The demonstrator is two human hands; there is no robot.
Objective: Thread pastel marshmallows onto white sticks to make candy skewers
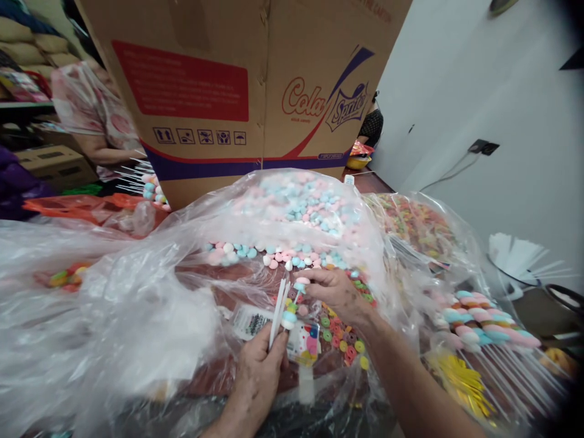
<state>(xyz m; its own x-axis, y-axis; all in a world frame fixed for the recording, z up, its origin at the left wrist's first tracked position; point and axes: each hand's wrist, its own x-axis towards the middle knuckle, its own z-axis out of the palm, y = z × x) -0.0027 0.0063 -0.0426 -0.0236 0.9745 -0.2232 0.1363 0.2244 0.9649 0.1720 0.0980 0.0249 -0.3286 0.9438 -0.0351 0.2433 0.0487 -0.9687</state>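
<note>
My left hand point(259, 368) is closed around several thin white sticks point(279, 307) that point upward. One of them is a candy skewer, with a blue-and-white marshmallow point(289, 320) and small yellow-green pieces threaded on it. At that skewer's top, the fingertips of my right hand point(338, 295) pinch a pink-and-blue marshmallow point(301, 283). Loose gummy rings point(347, 340) in red, green and yellow lie on the table below my right forearm. Just beyond my hands, pink, blue and white marshmallows point(301, 210) spill from a large transparent plastic bag.
A tall cardboard carton point(205, 79) stands behind the marshmallow bag. To the right are finished skewers point(488, 319), yellow twist ties point(463, 383) and a bag of colourful gummies point(410, 219). Crumpled plastic point(150, 328) covers the left side. A person point(98, 115) works at the back left.
</note>
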